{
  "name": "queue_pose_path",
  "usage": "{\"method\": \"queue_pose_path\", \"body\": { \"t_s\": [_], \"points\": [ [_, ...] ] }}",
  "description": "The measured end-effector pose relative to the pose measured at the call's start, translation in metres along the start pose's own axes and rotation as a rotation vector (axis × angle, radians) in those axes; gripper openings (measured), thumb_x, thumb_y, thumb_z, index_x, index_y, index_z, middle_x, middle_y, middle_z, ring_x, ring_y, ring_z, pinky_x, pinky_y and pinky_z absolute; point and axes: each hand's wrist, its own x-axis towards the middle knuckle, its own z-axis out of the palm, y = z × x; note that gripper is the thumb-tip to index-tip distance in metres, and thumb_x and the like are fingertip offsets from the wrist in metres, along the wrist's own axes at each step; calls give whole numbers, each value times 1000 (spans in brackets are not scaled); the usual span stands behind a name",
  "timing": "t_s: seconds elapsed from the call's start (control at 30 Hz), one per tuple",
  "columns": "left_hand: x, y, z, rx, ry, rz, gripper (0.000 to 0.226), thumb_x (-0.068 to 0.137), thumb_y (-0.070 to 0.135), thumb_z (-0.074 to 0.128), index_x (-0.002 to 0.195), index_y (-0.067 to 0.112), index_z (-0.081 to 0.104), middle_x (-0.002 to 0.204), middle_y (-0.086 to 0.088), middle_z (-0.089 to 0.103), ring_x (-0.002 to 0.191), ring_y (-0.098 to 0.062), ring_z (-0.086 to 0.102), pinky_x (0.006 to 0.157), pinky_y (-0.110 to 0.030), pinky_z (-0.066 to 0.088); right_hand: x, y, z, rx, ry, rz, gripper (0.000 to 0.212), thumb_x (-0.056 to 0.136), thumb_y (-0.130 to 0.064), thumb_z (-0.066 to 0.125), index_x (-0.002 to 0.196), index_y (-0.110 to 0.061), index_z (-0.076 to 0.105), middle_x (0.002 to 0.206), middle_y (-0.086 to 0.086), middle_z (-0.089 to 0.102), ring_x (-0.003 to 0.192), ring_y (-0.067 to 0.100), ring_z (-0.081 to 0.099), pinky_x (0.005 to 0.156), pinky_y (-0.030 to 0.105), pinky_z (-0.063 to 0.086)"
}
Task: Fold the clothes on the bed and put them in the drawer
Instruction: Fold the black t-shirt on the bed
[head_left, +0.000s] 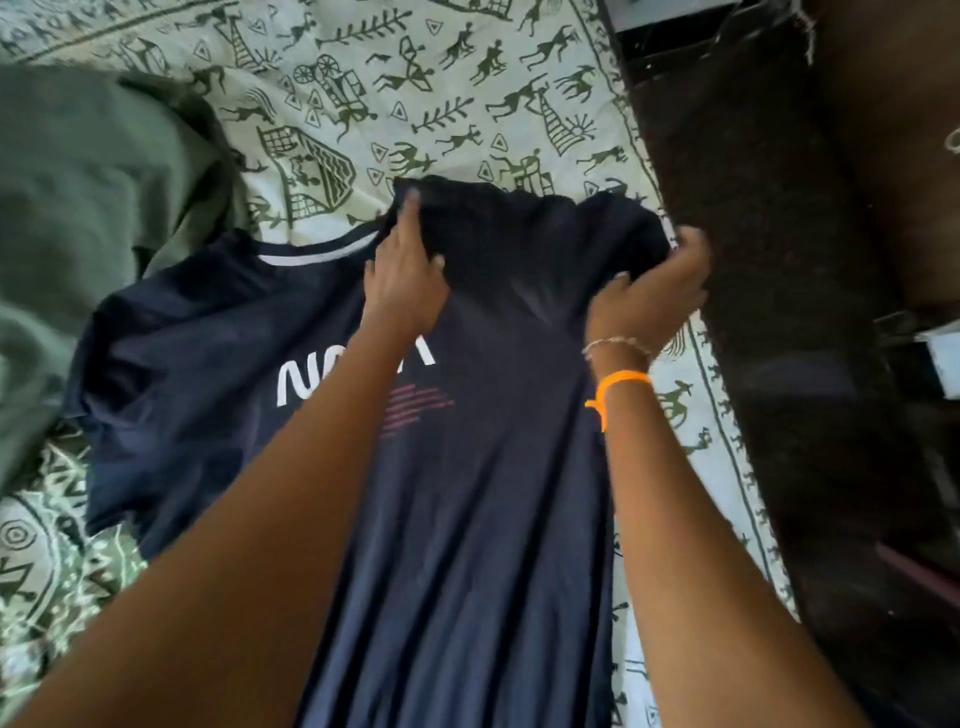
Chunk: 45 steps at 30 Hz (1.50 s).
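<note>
Navy T-shirt (467, 493): smooth, faintly sheeny knit cloth. Bedsheet (441, 93): matt printed cotton.

This is a bedroom in a home. A bed (467, 78) fills most of the view, covered by a pale green sheet (519, 93) printed with dark folk-art figures. Clothes lie on the sheet: a navy T-shirt (208, 364) and, left of it, a grey-green garment (78, 182). Right of the bed runs a dark floor (779, 260).
</note>
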Motion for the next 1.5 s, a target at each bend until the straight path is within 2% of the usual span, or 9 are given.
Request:
{"method": "queue_pose_path", "body": {
  "t_s": [0.13, 0.3, 0.5, 0.63, 0.73, 0.97, 1.1, 1.4, 1.5],
  "points": [
    [-75, -38, 32, 364, -53, 194, 63, 96, 29, 42, 149, 32, 9, 159, 5, 4, 146, -26, 0, 115, -53, 4, -58, 14, 14, -483, -373, -670, 61, 87, -21, 51, 144, -19, 30, 154, 6, 24, 143, 29, 17, 115, 50, 7],
    [-134, -84, 28, 369, -21, 190, 56, 95, 31, 47, 147, 28, 25, 157, 5, 18, 145, -23, 13, 115, -48, 13, -100, 24, 26, -467, -582, -585, 56, 90, -11, 44, 144, -14, 29, 155, 5, 21, 145, 26, 7, 117, 46, 4],
    [-152, -129, -38, 171, 392, -352, 36, 86, 9, 53, 122, 14, 61, 139, -9, 45, 124, -33, 40, 107, -43, 24, -141, -41, 43, -120, -788, -734, 33, 82, 4, 47, 113, 1, 59, 116, 17, 58, 110, 35, 52, 97, 39, 38],
    [-166, -166, -78, -38, 637, -778, 40, 84, 5, 51, 123, 10, 51, 140, -17, 33, 123, -38, 32, 105, -42, 23, -174, -92, 69, -50, -853, -828, 24, 93, -7, 43, 109, -3, 61, 114, 13, 58, 107, 31, 52, 93, 40, 37],
    [-165, -199, -96, -230, 554, -938, 52, 85, 17, 61, 132, 7, 41, 143, -20, 29, 130, -38, 29, 111, -38, 19, -195, -125, 89, -5, -852, -903, 27, 95, -9, 40, 109, -1, 61, 114, 15, 58, 108, 32, 52, 94, 40, 37],
    [-169, -234, -112, -705, 426, -781, 48, 69, 20, 81, 112, 9, 62, 105, -12, 68, 98, -27, 66, 89, -41, 53, -235, -176, 141, -180, -1071, -1026, 46, 94, -9, 45, 139, -13, 38, 146, 6, 35, 128, 27, 43, 104, 40, 35],
    [-168, -244, -124, -913, 392, -767, 20, 68, 22, 83, 80, 16, 68, 83, -5, 71, 82, -23, 68, 74, -34, 56, -246, -186, 151, -327, -1033, -1088, 27, 88, -17, 58, 115, -13, 58, 127, 9, 50, 112, 31, 52, 87, 38, 43],
    [-136, -256, -189, -704, 600, -648, 21, 90, 18, 59, 100, 1, 65, 100, -19, 68, 94, -28, 63, 88, -39, 49, -272, -255, 171, -1, -803, -893, 37, 76, 9, 38, 101, -2, 63, 110, 15, 57, 105, 27, 51, 89, 26, 37],
    [-130, -247, -197, -1050, 576, -611, 11, 90, 1, 52, 88, 10, 57, 86, -8, 59, 83, -20, 55, 79, -33, 44, -278, -255, 179, 25, -894, -877, 27, 83, 4, 46, 101, 0, 64, 99, 6, 50, 97, 21, 50, 93, 24, 37]
  ]
}}
